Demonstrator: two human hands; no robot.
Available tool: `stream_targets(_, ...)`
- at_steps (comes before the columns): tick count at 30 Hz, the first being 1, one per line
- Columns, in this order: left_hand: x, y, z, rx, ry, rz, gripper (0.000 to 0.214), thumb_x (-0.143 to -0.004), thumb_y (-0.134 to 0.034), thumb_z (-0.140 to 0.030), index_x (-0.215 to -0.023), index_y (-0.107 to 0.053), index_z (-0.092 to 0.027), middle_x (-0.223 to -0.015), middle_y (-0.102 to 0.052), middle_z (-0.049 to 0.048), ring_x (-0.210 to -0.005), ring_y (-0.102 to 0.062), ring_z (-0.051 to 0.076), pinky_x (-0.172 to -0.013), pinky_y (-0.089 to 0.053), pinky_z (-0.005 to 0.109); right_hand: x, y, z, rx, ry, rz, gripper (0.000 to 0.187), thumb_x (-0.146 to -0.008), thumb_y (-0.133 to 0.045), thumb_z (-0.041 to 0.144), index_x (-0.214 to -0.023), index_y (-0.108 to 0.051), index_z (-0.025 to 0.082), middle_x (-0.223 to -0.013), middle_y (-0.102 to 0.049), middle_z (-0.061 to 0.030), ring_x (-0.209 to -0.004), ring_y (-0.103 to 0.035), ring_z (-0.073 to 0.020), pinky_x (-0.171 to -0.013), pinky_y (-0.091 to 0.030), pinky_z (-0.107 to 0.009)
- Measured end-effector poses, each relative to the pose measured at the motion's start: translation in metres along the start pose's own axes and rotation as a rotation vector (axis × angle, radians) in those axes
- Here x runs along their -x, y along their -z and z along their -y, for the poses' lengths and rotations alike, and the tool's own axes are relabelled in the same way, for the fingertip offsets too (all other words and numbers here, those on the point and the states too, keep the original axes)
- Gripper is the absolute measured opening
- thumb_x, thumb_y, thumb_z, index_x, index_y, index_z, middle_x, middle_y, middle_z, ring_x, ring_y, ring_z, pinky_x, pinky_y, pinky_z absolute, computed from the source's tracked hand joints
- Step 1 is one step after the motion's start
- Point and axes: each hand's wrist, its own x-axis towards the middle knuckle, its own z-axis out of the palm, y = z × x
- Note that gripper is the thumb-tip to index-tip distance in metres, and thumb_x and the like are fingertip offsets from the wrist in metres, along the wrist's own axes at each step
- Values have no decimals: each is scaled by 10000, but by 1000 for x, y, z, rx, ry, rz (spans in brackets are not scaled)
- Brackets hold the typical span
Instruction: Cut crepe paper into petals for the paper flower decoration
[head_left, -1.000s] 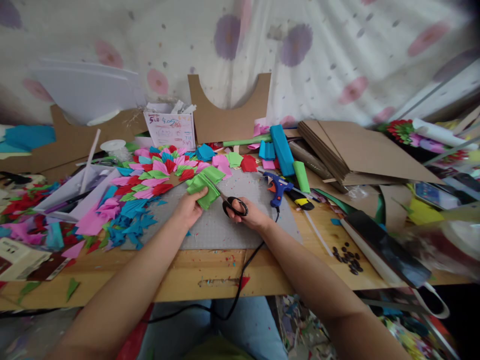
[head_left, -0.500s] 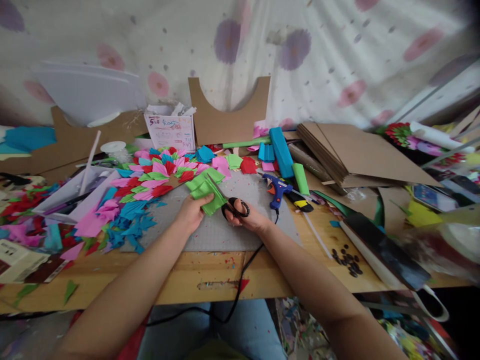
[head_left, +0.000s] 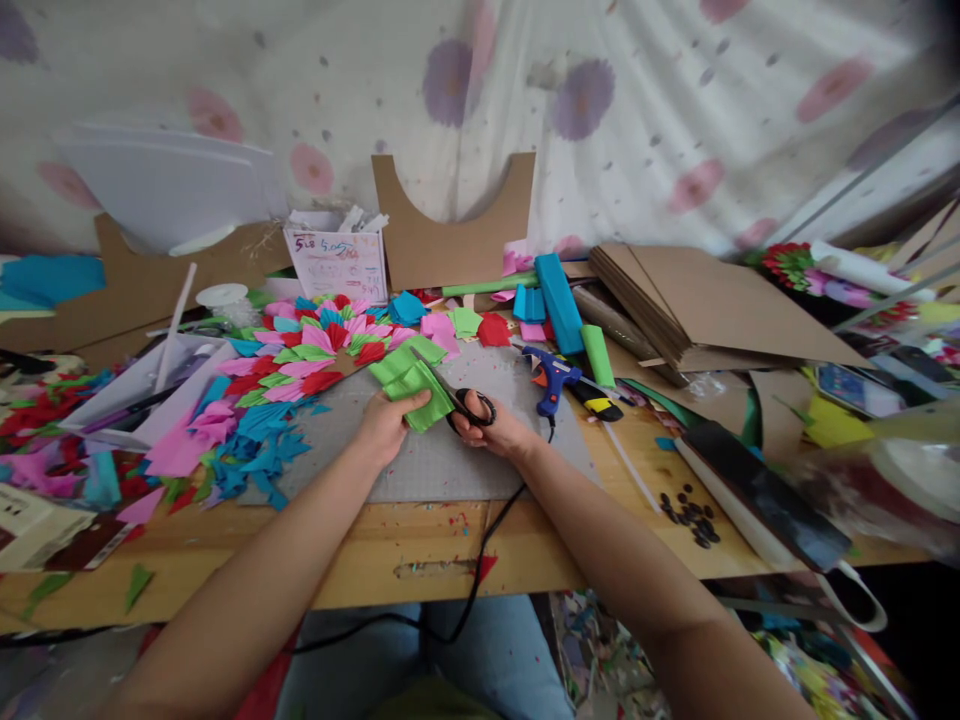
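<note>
My left hand (head_left: 386, 425) pinches a folded piece of green crepe paper (head_left: 411, 382) by its near edge, thumb on top. In my right hand (head_left: 491, 425) is a pair of scissors (head_left: 472, 405) with black handles, fingers through the loops. The scissor blades point up and left and lie across the green paper. Both hands are over the grey cutting board (head_left: 480, 470). Left of them, blue crepe paper pieces (head_left: 262, 440) lie heaped beside rows of pink, red and green petals (head_left: 300, 350).
A blue glue gun (head_left: 551, 378) lies to the right, its black cord running toward me. Beyond it are a blue paper roll (head_left: 559, 305) and stacked cardboard (head_left: 735, 310). A white tray (head_left: 154, 400) stands at left. Dark buttons (head_left: 694, 518) lie near the right front edge.
The scissor blades look a little more closed over the green paper. Both hands stay in nearly the same place; the whole view has shifted slightly.
</note>
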Motion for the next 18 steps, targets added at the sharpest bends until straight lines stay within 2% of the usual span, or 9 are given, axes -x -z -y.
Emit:
stream_targets(5,-1,2,-3,32,37,17,203,-538,-746,-55,-709,-668,-132,-702,-703,14,-618,-640,128,-600,-515,220,5,4,5,-54,-23,108,622,-606,-480,783,-624,-438,162,-439,-369,78,-360,-297,-36,-353,-221,-179)
stream_targets(9,-1,5,-14,200,147,-5,138,-697,-601,10,-702,-642,-121,-673,-692,9,-587,-639,91,-561,-515,160,10,8,11,-87,41,137,691,-586,-416,826,-706,-489,149,-541,-424,48,-431,-354,-49,-383,-261,-185)
stream_targets(14,2,9,-30,384,351,-60,250,-844,-447,-66,-653,-597,-125,-567,-646,8,-488,-611,79,-481,-502,144,13,10,14,74,115,84,582,-706,-460,716,-732,-522,138,-611,-467,20,-472,-350,-53,-400,-281,-187)
stream_targets(18,2,12,-35,467,345,-71,331,-897,-373,-143,-646,-588,-138,-552,-636,-1,-479,-612,81,-453,-500,145,17,6,18,187,100,231,674,-689,-384,773,-741,-537,119,-631,-490,2,-480,-388,-57,-398,-282,-192)
